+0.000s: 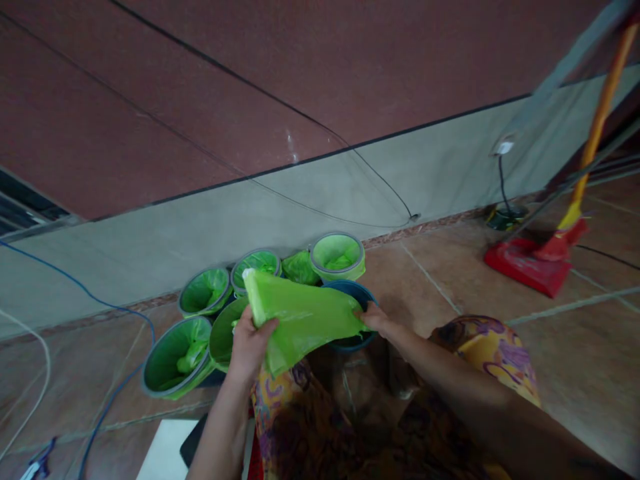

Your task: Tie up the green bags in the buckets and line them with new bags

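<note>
Green plastic bag (307, 313) held between both hands, partly hiding the blue bin (361, 291) — left hand (249, 340) grip closed on one end, right hand (376, 320) grip pinching the other. Green-lined bins (159, 357) cluster beside it on tiled floor (415, 293) — red dustpan (525, 268) off right.

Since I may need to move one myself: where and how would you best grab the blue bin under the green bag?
Probably pinch the blue bin by its far rim, from above: it stands mouth-up, and that curved edge shows beyond the green bag, while the right hand crowds the right side.
</note>
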### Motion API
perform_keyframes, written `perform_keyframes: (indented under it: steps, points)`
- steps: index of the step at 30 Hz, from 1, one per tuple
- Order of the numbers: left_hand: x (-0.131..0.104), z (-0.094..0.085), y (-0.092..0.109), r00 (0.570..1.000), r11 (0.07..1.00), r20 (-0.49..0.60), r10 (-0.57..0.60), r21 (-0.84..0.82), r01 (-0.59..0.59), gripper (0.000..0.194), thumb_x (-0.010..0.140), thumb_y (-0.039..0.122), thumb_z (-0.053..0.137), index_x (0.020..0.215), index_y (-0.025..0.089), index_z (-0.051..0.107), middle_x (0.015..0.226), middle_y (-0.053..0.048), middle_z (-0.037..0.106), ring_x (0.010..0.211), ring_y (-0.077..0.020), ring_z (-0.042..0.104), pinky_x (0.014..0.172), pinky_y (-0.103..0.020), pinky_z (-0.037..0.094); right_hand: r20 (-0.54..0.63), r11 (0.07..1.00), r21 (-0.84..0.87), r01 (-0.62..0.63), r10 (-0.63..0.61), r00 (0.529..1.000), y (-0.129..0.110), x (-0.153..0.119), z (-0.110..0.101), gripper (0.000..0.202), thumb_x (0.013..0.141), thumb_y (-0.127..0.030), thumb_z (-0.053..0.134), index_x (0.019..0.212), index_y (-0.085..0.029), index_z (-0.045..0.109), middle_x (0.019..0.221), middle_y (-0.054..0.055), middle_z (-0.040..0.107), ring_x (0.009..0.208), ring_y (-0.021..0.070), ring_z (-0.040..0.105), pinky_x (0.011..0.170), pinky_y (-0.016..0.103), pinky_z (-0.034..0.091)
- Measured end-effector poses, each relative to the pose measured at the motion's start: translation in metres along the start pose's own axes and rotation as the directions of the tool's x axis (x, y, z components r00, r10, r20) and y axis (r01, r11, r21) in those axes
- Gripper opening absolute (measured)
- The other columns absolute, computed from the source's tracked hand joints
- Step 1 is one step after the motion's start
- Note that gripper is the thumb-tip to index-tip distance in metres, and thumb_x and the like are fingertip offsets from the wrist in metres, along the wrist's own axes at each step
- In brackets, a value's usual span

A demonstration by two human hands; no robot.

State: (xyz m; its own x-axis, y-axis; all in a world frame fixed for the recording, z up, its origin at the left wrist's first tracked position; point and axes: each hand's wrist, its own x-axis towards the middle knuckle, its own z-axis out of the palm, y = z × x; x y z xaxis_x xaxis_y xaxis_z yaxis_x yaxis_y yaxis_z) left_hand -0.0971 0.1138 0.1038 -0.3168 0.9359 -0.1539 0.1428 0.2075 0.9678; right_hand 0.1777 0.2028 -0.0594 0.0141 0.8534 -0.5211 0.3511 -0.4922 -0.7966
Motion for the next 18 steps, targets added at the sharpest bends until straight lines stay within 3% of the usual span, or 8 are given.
perform_keyframes:
  steps: [2, 6, 9, 12, 15, 18]
  points:
    - [0.023, 0.027, -0.010, 0.998, 0.972, 0.010, 0.062, 0.228, -0.062, 0.049, 0.070, 0.026, 0.067, 0.117, 0.015, 0.058, 0.104, -0.007, 0.074, 0.093, -0.0243, 0.070, 0.081, -0.035, 0.056, -0.049, 0.984, -0.178, -0.009, 0.000, 0.999, -0.005, 0.005, -0.004, 0.055, 0.074, -0.028, 0.073, 0.125, -0.013, 0.060, 0.126, 0.018, 0.065, 0.128, 0.0320, 0.055, 0.106, 0.041, 0.045]
    - [0.049, 0.076, -0.037, 0.991, 0.743, 0.133, 0.014, 0.662, -0.099, 0.040, 0.076, 0.015, 0.060, 0.116, 0.013, 0.056, 0.105, -0.012, 0.073, 0.096, -0.0243, 0.069, 0.086, -0.033, 0.051, 0.007, 0.928, -0.351, 0.123, -0.129, 0.992, -0.016, 0.005, -0.020, 0.037, 0.078, -0.022, 0.068, 0.114, -0.017, 0.069, 0.118, 0.012, 0.070, 0.118, 0.0281, 0.062, 0.104, 0.036, 0.045]
    - [0.054, 0.106, -0.053, 0.969, 0.579, 0.232, -0.089, 0.803, -0.139, 0.042, 0.083, 0.014, 0.055, 0.124, 0.009, 0.048, 0.103, -0.018, 0.072, 0.101, -0.0275, 0.070, 0.085, -0.033, 0.048, 0.095, 0.883, -0.381, 0.272, -0.256, 0.962, -0.026, 0.001, -0.035, 0.027, 0.080, -0.024, 0.066, 0.106, -0.018, 0.072, 0.102, 0.008, 0.073, 0.098, 0.0238, 0.066, 0.091, 0.034, 0.049]
    - [0.060, 0.129, -0.068, 0.953, 0.487, 0.272, -0.136, 0.856, -0.175, 0.047, 0.085, 0.017, 0.054, 0.130, 0.009, 0.043, 0.106, -0.021, 0.071, 0.105, -0.0306, 0.069, 0.086, -0.036, 0.049, 0.157, 0.858, -0.345, 0.382, -0.348, 0.924, -0.032, -0.003, -0.046, 0.024, 0.079, -0.027, 0.067, 0.100, -0.019, 0.073, 0.089, 0.005, 0.072, 0.084, 0.0194, 0.065, 0.081, 0.030, 0.049]
    - [0.071, 0.146, -0.088, 0.936, 0.527, 0.302, -0.180, 0.833, -0.168, 0.048, 0.085, 0.022, 0.058, 0.130, 0.011, 0.045, 0.112, -0.021, 0.070, 0.108, -0.0307, 0.068, 0.090, -0.037, 0.050, 0.200, 0.878, -0.282, 0.388, -0.342, 0.918, -0.036, -0.003, -0.045, 0.025, 0.080, -0.027, 0.066, 0.102, -0.018, 0.072, 0.086, 0.004, 0.071, 0.077, 0.0170, 0.063, 0.073, 0.028, 0.048]
    - [0.083, 0.159, -0.112, 0.912, 0.699, 0.323, -0.252, 0.712, -0.060, 0.047, 0.083, 0.030, 0.066, 0.124, 0.013, 0.052, 0.119, -0.017, 0.069, 0.112, -0.0270, 0.066, 0.091, -0.033, 0.050, 0.256, 0.916, -0.268, 0.299, -0.232, 0.938, -0.035, 0.000, -0.035, 0.028, 0.080, -0.029, 0.067, 0.105, -0.018, 0.071, 0.079, 0.004, 0.069, 0.073, 0.0166, 0.063, 0.067, 0.027, 0.047]
